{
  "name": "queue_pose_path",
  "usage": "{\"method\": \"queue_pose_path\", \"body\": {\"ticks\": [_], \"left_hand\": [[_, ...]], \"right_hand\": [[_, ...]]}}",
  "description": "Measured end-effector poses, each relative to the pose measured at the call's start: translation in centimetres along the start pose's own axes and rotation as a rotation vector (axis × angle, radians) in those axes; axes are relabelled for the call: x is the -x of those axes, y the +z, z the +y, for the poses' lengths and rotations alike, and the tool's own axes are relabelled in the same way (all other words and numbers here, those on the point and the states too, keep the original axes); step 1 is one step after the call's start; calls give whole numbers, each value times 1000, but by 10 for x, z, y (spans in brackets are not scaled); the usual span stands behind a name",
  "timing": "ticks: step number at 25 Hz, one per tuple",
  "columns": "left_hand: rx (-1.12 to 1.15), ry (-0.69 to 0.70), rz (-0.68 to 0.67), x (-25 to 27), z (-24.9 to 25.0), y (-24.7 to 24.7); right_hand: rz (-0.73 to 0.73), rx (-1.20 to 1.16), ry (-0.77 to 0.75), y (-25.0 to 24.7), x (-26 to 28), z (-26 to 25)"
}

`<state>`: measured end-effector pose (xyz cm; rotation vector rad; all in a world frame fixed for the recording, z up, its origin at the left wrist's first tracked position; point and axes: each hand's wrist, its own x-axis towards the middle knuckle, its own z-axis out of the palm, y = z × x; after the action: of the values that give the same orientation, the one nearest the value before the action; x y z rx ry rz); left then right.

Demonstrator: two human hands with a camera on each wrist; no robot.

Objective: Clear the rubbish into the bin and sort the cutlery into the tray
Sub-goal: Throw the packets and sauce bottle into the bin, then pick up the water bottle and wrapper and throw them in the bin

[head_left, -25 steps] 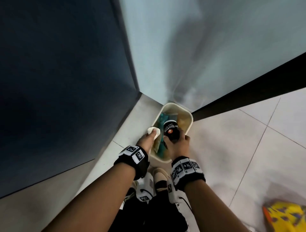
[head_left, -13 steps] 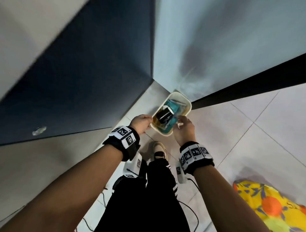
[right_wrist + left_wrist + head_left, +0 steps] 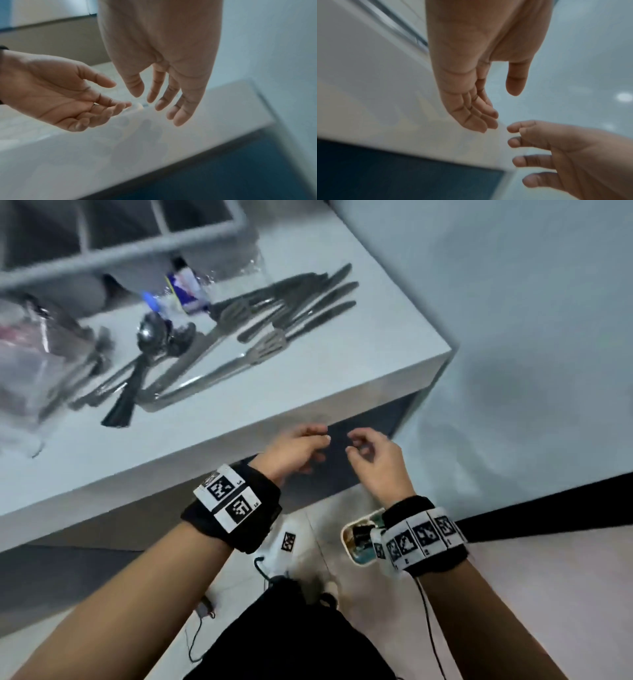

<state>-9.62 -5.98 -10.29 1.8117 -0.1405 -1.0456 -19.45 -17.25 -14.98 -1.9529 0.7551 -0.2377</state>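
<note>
Both my hands hang empty just below the front edge of the white table (image 3: 239, 419), near its right corner. My left hand (image 3: 301, 446) has relaxed fingers (image 3: 481, 119); my right hand (image 3: 370, 453) is beside it, fingers loosely curved (image 3: 171, 105). On the table lie several dark knives (image 3: 308, 299), forks (image 3: 263, 350) and spoons (image 3: 150, 337). A grey divided cutlery tray (image 3: 137, 237) stands at the back. A small plastic bottle with a purple label (image 3: 185, 289) lies in front of it. The cream bin (image 3: 349, 539) sits on the floor under my right wrist, with rubbish inside.
Crumpled clear plastic packaging (image 3: 37, 354) lies at the table's left. A wall (image 3: 531, 337) closes the right side. Cables (image 3: 267, 573) trail on the tiled floor by my legs. A dark panel (image 3: 359, 460) runs under the tabletop.
The black cup and white scrap left my hands and stayed in the bin. Both hands rose, empty, to table-edge height, and my view swung up from the bin to the tabletop.
</note>
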Motion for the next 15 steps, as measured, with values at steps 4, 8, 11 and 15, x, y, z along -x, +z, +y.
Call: {"method": "queue_pose_path", "body": {"ticks": [4, 8, 11, 15], "left_hand": [[60, 169, 181, 49, 38, -82], [76, 231, 406, 79, 49, -154], [36, 284, 666, 89, 44, -210], [-432, 143, 942, 87, 27, -277]], "right_hand": [[-99, 8, -234, 17, -17, -83], [-171, 88, -434, 46, -35, -147], [-211, 200, -525, 71, -59, -191], [-208, 400, -568, 96, -103, -241]]}}
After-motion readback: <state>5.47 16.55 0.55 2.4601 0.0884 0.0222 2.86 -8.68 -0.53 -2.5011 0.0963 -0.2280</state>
